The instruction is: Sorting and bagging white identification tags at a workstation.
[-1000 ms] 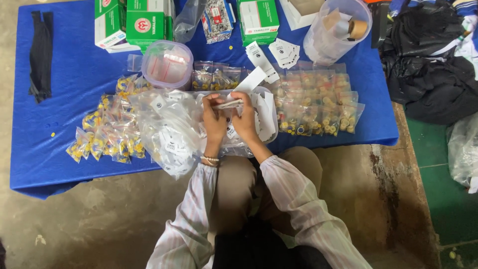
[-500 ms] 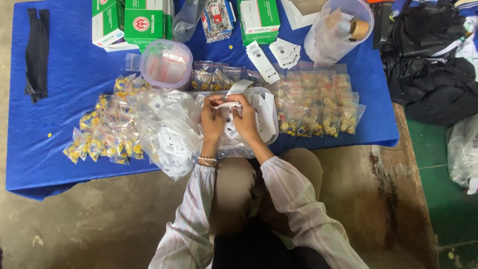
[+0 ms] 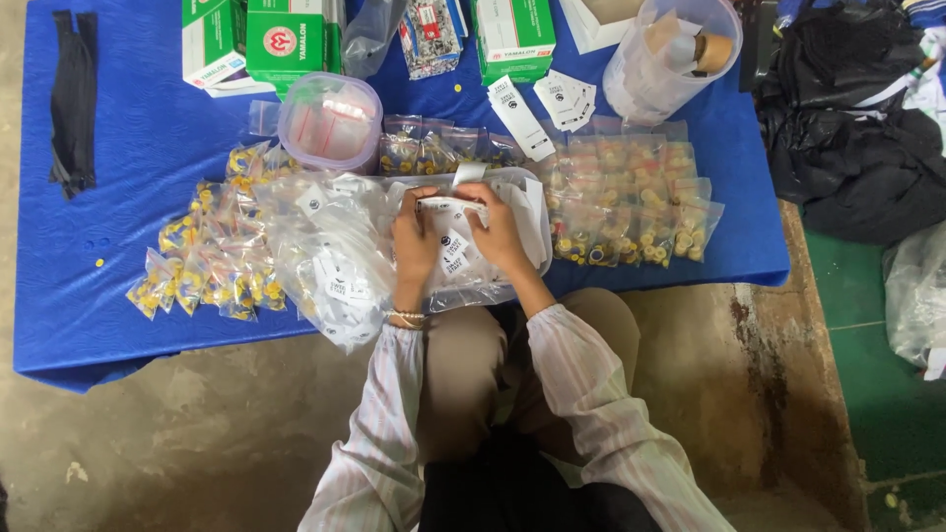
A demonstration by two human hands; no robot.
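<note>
Pinching a small white card (image 3: 450, 207) between them, the left hand (image 3: 414, 246) and the right hand (image 3: 501, 234) met over the near edge of the blue cloth (image 3: 138, 148). The left hand's fingers were closed on the card's left end and the right hand's on its right end, so the card lay level between the two, just above a heap of clear plastic bags (image 3: 335, 246) holding more white tags. A bracelet (image 3: 405, 317) circled the left wrist, and striped sleeves (image 3: 591, 414) ran back toward the person's lap.

Left of the hands, a spread of small bags with yellow pieces (image 3: 202, 271) lay on the cloth, touching the clear heap. Right of the hands sat neat rows of packed small bags (image 3: 641, 202), each showing yellow and pale bits inside. Beyond the hands stood a round lidded plastic tub (image 3: 330, 120), and behind it green and white boxes (image 3: 286, 39) lined the far edge. A few loose white tags (image 3: 564, 99) lay near a tall clear container (image 3: 670, 54). A black strap (image 3: 74, 99) rested at the far left of the cloth, well apart from the work. Black bags (image 3: 857, 128) were piled on the floor at the right.
</note>
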